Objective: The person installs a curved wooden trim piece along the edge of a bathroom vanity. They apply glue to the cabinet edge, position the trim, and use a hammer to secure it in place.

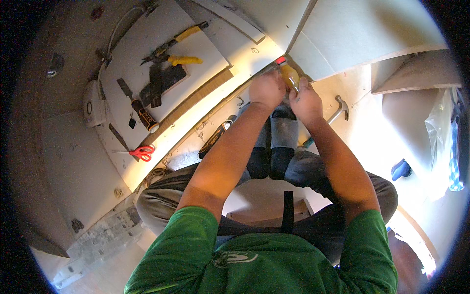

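Fingers of both hands, left hand (266, 89) and right hand (304, 102), clamped on yellow tool (289, 74)

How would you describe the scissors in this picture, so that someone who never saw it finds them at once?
Start at the long white board on the floor to the person's left, where hand tools lie. Follow it to its near end, past the chisel with the black handle. The scissors lie there, the only red-handled tool; the pliers at the far end have yellow handles.
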Tool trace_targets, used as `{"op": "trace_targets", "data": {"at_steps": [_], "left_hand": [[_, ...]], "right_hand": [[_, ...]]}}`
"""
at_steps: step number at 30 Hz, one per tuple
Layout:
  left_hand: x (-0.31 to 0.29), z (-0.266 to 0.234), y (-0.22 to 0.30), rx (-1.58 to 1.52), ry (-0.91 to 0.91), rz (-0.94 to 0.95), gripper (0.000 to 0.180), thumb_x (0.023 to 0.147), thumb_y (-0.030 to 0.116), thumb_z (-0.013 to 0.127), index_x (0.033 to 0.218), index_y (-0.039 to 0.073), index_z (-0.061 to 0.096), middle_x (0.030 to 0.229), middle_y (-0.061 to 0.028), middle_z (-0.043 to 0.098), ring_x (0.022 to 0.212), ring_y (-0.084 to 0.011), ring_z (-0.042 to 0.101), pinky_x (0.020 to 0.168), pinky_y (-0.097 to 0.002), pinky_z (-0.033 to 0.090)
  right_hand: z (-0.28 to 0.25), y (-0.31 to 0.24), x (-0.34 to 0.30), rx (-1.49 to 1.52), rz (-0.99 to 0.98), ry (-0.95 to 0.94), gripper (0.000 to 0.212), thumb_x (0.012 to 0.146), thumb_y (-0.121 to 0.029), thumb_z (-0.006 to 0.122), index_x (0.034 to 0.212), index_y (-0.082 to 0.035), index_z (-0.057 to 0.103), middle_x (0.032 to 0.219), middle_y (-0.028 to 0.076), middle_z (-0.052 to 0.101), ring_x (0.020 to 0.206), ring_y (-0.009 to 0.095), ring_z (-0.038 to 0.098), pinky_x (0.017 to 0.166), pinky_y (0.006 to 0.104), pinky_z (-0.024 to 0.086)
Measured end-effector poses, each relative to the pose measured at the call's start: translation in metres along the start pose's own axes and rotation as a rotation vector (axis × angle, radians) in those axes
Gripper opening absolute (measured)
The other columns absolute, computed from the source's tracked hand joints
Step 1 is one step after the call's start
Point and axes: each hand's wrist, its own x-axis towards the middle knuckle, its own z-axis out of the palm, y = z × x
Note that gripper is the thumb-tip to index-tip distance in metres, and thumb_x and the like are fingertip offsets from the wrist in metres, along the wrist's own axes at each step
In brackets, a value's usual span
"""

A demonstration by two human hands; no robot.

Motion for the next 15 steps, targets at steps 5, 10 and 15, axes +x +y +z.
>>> {"op": "trace_targets", "data": {"at_steps": [5, 10, 15], "left_hand": [[0.000, -0.002, 0.001, -0.019, 0.027, -0.003, 0.030, 0.091, 0.029, 0.050, 0.085, 0.004, 0.065, 0.083, -0.0214, 0.069, 0.077, -0.0394, 0.068, 0.071, -0.0499, 0.054], [0.002, 0.000, 0.001, 0.018, -0.003, -0.015, 0.032, 0.093, 0.032, 0.049, 0.085, 0.005, 0.065, 0.081, -0.0224, 0.068, 0.074, -0.0403, 0.067, 0.067, -0.0513, 0.054], [0.001, 0.004, -0.003, 0.022, 0.063, 0.038, 0.030, 0.093, 0.031, 0.050, 0.087, 0.005, 0.064, 0.077, -0.0220, 0.067, 0.071, -0.0409, 0.066, 0.067, -0.0521, 0.054]], "right_hand": [[-0.012, -0.014, -0.001, 0.133, 0.143, -0.055, 0.042, 0.087, -0.024, 0.058, 0.117, 0.004, 0.051, 0.097, 0.030, 0.064, 0.093, 0.047, 0.063, 0.081, 0.0522, 0.051], [-0.009, -0.008, -0.005, 0.196, 0.127, -0.003, 0.036, 0.087, -0.024, 0.060, 0.111, 0.002, 0.053, 0.098, 0.029, 0.064, 0.095, 0.047, 0.062, 0.082, 0.0523, 0.050], [0.000, 0.001, 0.002, 0.204, 0.140, 0.090, 0.031, 0.086, -0.023, 0.061, 0.106, -0.001, 0.053, 0.099, 0.026, 0.064, 0.093, 0.045, 0.063, 0.080, 0.0519, 0.051]]}}
